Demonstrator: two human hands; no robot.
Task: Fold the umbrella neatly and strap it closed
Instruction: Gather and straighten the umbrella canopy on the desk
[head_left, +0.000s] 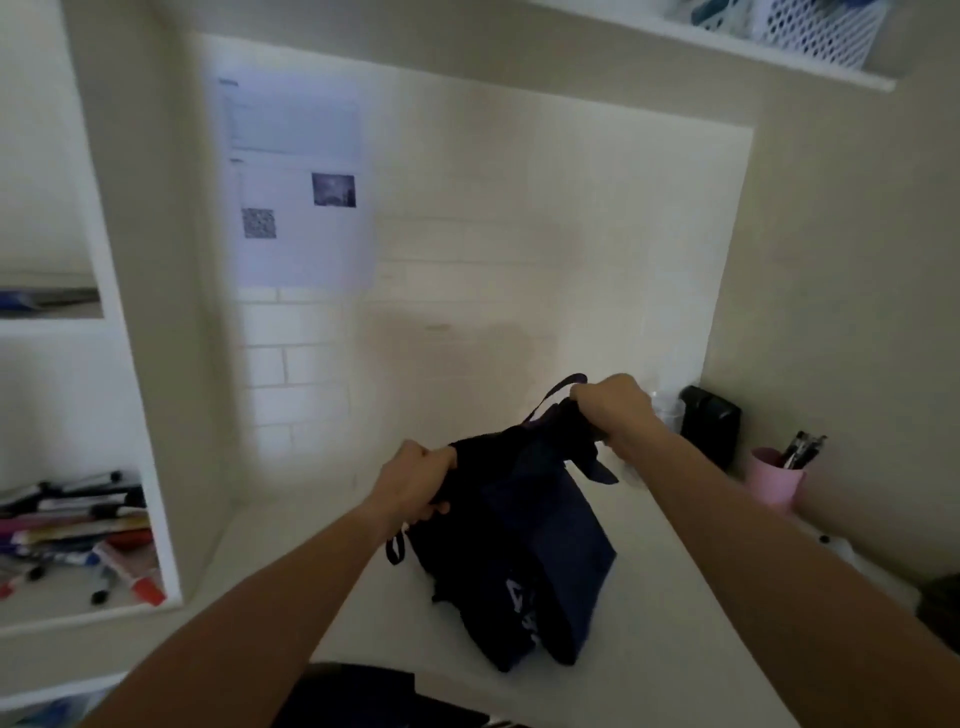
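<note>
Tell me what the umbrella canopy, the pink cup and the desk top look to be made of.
Umbrella canopy: thin woven fabric, probably nylon or polyester, matte navy; it bunches and hangs in soft folds between both hands.
Pink cup: likely plastic, opaque with an even matte colour; the picture is too blurred to be sure.
Desk top: smooth white surface, perhaps laminate or painted board; no grain shows.

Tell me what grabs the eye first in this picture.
The dark umbrella at centre, its loose cloth bunched over the white desk, gripped by the left hand and right hand. Next, the paper sheets taped on the wall upper left, and the pink cup at right.
</note>
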